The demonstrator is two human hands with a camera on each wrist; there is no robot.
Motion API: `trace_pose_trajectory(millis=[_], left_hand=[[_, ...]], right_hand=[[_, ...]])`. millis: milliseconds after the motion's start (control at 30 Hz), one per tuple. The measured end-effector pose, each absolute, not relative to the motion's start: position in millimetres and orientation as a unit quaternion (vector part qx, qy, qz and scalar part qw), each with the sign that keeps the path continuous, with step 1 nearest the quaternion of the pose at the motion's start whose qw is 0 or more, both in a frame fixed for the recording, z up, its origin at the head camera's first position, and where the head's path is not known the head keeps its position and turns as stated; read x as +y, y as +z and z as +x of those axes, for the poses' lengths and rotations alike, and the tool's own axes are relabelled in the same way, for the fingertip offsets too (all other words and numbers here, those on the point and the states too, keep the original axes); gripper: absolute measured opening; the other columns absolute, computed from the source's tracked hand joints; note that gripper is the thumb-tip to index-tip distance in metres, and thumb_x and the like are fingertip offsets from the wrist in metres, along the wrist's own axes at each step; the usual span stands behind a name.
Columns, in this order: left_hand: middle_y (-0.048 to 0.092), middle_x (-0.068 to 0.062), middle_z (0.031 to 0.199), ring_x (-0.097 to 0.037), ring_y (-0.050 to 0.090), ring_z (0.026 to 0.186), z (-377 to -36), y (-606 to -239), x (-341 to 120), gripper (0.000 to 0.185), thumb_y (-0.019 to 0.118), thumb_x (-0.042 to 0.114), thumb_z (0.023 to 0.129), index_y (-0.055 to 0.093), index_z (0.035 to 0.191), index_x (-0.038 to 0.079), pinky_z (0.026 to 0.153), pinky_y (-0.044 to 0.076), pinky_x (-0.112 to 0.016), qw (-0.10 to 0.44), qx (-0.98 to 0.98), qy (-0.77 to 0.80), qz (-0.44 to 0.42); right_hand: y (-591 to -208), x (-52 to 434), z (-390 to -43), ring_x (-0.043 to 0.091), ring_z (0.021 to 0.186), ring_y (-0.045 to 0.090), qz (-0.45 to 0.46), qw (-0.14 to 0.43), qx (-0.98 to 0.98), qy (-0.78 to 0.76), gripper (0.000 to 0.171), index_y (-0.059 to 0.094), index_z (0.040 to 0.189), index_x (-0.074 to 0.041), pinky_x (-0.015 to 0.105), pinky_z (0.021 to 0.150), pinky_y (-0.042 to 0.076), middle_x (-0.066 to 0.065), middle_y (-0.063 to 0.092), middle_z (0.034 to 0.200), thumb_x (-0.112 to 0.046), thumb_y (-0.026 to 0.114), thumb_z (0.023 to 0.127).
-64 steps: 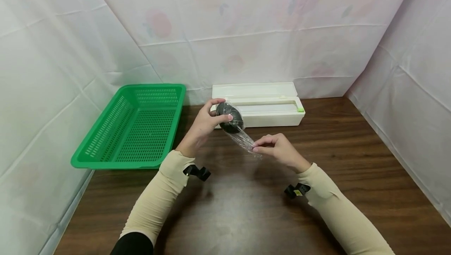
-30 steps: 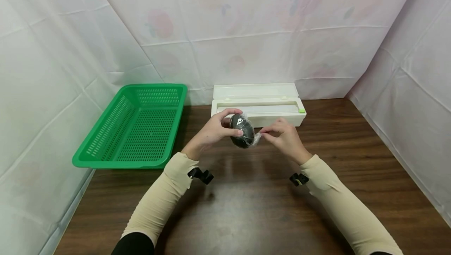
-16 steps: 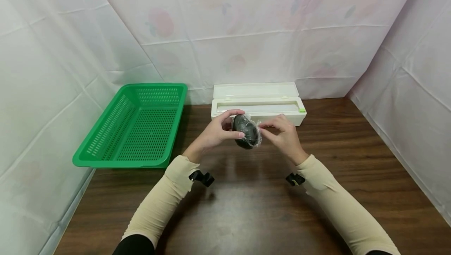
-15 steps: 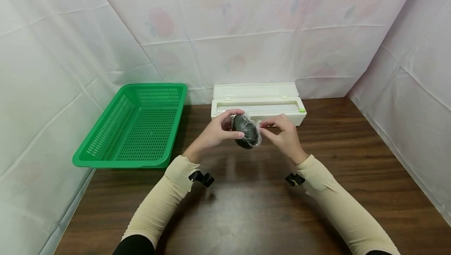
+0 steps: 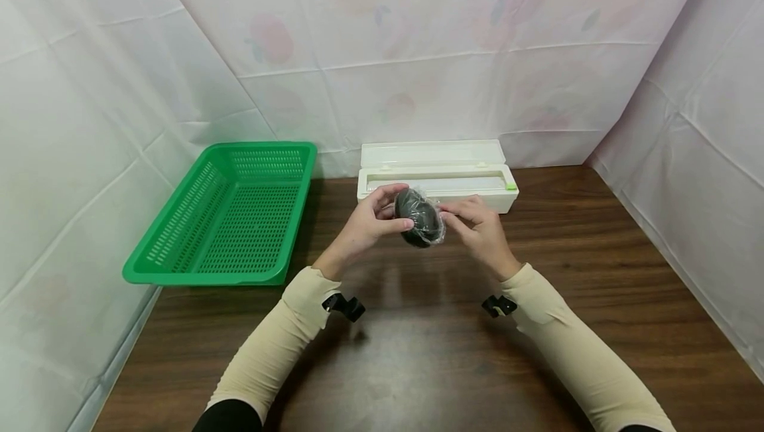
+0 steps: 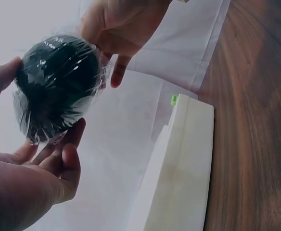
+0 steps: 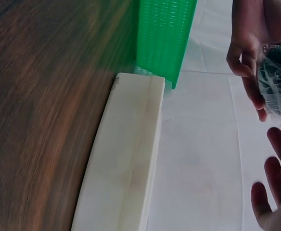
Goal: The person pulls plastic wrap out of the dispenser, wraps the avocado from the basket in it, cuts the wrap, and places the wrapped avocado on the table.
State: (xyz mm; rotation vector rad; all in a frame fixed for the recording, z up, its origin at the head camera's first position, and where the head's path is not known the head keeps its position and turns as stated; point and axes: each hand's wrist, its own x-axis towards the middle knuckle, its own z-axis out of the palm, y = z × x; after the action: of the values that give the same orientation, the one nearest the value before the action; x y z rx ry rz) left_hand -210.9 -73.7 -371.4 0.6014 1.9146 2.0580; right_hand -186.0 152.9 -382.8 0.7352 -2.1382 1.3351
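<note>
In the head view, a dark, rounded object (image 5: pixel 416 215) is held above the table, covered in clear cling film (image 6: pixel 49 103). My left hand (image 5: pixel 365 223) grips it from the left, thumb on the near side and fingers on the far side. On its right, the thumb and forefinger of my right hand (image 5: pixel 482 231) pinch the film close against the object. The left wrist view shows the wrapped object, dark green-black and shiny, on the fingertips of the left hand (image 6: pixel 30 178). In the right wrist view, the other fingers of the right hand (image 7: pixel 277 192) are spread loosely.
Behind the hands stands a long white cling film box (image 5: pixel 462 203), lid raised, a roll inside and a green piece at its right end. A green perforated basket (image 5: pixel 134 274) sits at the left of the brown wooden table (image 5: pixel 412 365). White cloth hangs behind and at both sides.
The film's stretched tail has shortened and now lies bunched against the object. The wrapped object has shifted right, and my right hand has come up closer to it. Both hands keep their hold.
</note>
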Motion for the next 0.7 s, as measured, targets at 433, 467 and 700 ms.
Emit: trace_pose_trajectory(millis=[433,467,700], left_hand=[[0.046,-0.018,0.147,-0.033,0.049,0.133,-206.1,-363.3,-75.8,0.063,0.065,0.001,0.087,0.040,0.145,0.005,0.091,0.051,-0.023,0.124,0.661,0.724,0.155],[0.046,-0.019,0.146,-0.033,0.049,0.133,-205.9,-363.0,-76.2,0.063,0.064,0.001,0.087,0.039,0.145,0.005,0.091,0.050,-0.023,0.127,0.661,0.723,0.153],[0.048,-0.022,0.145,-0.035,0.049,0.133,-205.2,-366.8,-76.3,0.061,0.063,0.001,0.088,0.038,0.144,0.004,0.096,0.050,-0.028,0.131,0.667,0.716,0.159]], right_hand=[[-370.4,164.1,-180.7,0.025,0.126,0.048,0.329,0.067,-0.819,0.466,0.059,0.051,0.142,-0.008,0.051,0.106,0.038,0.013,0.056,0.139,-0.013,0.073,0.087],[-370.0,164.2,-180.7,0.026,0.127,0.048,0.333,0.063,-0.819,0.464,0.061,0.050,0.142,-0.008,0.052,0.106,0.038,0.013,0.055,0.139,-0.012,0.073,0.086],[-372.7,159.0,-182.9,0.031,0.118,0.052,0.356,0.113,-0.823,0.428,0.072,0.056,0.135,0.001,0.048,0.100,0.044,0.018,0.060,0.129,-0.007,0.085,0.070]])
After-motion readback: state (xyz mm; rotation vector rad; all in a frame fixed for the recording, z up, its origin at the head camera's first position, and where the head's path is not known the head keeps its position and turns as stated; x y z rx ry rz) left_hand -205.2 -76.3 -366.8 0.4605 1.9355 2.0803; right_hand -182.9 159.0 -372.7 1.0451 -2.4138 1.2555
